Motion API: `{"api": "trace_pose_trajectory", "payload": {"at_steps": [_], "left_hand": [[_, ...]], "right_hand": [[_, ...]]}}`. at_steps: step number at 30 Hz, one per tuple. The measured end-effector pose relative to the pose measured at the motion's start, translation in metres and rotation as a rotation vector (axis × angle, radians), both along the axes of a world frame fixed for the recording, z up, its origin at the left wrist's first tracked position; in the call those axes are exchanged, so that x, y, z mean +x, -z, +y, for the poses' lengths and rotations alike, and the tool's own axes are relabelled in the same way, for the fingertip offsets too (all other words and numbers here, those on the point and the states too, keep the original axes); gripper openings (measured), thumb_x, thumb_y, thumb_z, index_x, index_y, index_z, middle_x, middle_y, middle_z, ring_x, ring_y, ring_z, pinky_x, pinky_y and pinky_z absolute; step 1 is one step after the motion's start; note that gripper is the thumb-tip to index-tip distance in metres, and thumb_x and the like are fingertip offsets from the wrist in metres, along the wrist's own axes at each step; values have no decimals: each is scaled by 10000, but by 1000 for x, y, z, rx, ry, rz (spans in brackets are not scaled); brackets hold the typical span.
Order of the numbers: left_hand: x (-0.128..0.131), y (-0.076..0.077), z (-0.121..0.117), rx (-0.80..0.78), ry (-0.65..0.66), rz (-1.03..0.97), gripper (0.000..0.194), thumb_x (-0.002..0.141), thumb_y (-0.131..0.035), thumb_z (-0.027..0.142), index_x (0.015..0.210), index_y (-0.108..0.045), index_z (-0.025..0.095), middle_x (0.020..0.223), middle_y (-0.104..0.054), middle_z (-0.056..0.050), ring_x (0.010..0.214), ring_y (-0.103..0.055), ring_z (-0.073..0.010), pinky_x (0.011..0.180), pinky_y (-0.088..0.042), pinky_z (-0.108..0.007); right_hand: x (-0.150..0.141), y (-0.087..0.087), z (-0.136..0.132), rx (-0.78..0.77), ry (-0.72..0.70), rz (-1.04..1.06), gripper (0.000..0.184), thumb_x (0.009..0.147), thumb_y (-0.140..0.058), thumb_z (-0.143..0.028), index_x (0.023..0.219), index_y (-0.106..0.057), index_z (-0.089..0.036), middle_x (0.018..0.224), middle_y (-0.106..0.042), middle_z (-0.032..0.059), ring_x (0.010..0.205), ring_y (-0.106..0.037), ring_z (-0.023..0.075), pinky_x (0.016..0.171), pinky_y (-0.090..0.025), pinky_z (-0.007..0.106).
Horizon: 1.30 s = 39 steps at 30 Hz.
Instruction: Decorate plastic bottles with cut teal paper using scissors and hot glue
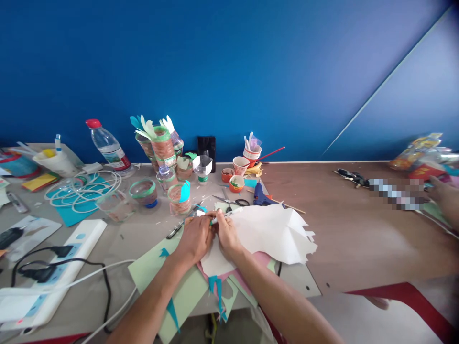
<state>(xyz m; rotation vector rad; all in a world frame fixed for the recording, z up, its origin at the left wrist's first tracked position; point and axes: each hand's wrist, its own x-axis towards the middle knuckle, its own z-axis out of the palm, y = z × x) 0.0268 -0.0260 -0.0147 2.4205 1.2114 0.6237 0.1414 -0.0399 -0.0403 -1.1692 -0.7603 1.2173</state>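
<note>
My two hands meet over a large white sheet of paper point(265, 229) with a ragged right edge. Between my right hand's point(227, 235) thumb and fingers is a white acrylic marker point(229, 214), with "Acrylic" lettering on its barrel. The fingers of my left hand point(196, 237) are curled closed around the marker's green end, which they mostly hide. Under the white sheet lie pink paper point(263, 259) and green paper point(154, 267), with torn blue paper scraps point(217, 289) on top. Scissors point(238, 202) lie just beyond my hands.
A blue glue gun point(262, 195) lies past the sheet. Behind stand cut bottle cups point(179, 198), paper bowls point(237, 183) and a red-capped bottle point(109, 148). A power strip point(77, 253) with cables occupies the left. Another person's hand point(444, 196) shows at far right.
</note>
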Motion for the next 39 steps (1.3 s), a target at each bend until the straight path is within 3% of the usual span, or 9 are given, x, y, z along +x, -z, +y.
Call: {"api": "trace_pose_trajectory", "payload": {"at_steps": [7,13,16,19,24,26,30,35,39], "left_hand": [[-4,4,4,-22,-7,-71,198,861,-451,202,942,-631,183,830,-678,-133,833,-618,-309,849,-330,-438],[-12,7,10,-6,-131,-268,430,725,-700,361,1115,-606,204,815,-666,-64,799,-613,-262,918,-344,-400],[-18,3,14,4,-176,-253,231,797,-606,346,980,-650,211,682,-643,-22,704,-602,-215,874,-380,-362],[-21,1,18,-68,-123,-73,220,870,-460,289,880,-667,216,627,-652,-1,613,-589,-183,854,-384,-369],[-22,-1,20,-102,-69,92,282,852,-399,174,945,-663,211,919,-734,-44,887,-649,-215,891,-364,-367],[-22,-3,20,-121,-53,113,283,839,-410,171,973,-657,208,1006,-722,-53,945,-642,-219,881,-372,-356],[-27,-7,21,-214,-17,200,278,821,-494,274,1052,-637,212,979,-711,-44,809,-640,-209,874,-375,-379],[-31,-5,23,-275,4,273,384,788,-543,282,1164,-594,225,966,-692,-47,910,-622,-241,905,-355,-408],[-30,-2,23,-281,4,289,420,789,-549,275,1204,-573,217,993,-688,-63,957,-619,-253,944,-339,-422]], "right_hand": [[3,-12,0,-11,11,62,531,790,-477,-671,710,-699,-196,470,-536,0,465,-490,155,454,-331,276],[18,-17,8,-8,98,303,589,779,-448,-730,752,-666,-184,422,-440,-46,393,-410,109,434,-326,250],[24,-25,7,13,72,399,562,792,-470,-710,772,-655,-180,388,-337,-88,352,-307,74,449,-338,242],[27,-29,6,26,46,433,488,777,-556,-652,831,-657,-178,417,-392,-84,364,-310,64,450,-328,229],[30,-22,16,-34,68,483,411,747,-614,-582,797,-619,-175,445,-437,-77,360,-316,56,429,-296,219],[30,-18,18,-61,76,446,373,743,-612,-553,779,-595,-182,450,-434,-81,356,-319,57,428,-300,220],[26,-16,13,46,65,189,268,741,-606,-460,759,-558,-197,495,-478,-67,414,-420,91,438,-327,226],[23,-27,-1,108,-89,-169,151,727,-577,-297,815,-634,-189,597,-576,-32,599,-539,131,596,-417,241],[21,-34,-8,85,-103,-385,158,691,-533,-222,769,-665,-186,737,-639,4,698,-557,148,646,-422,252]]}}
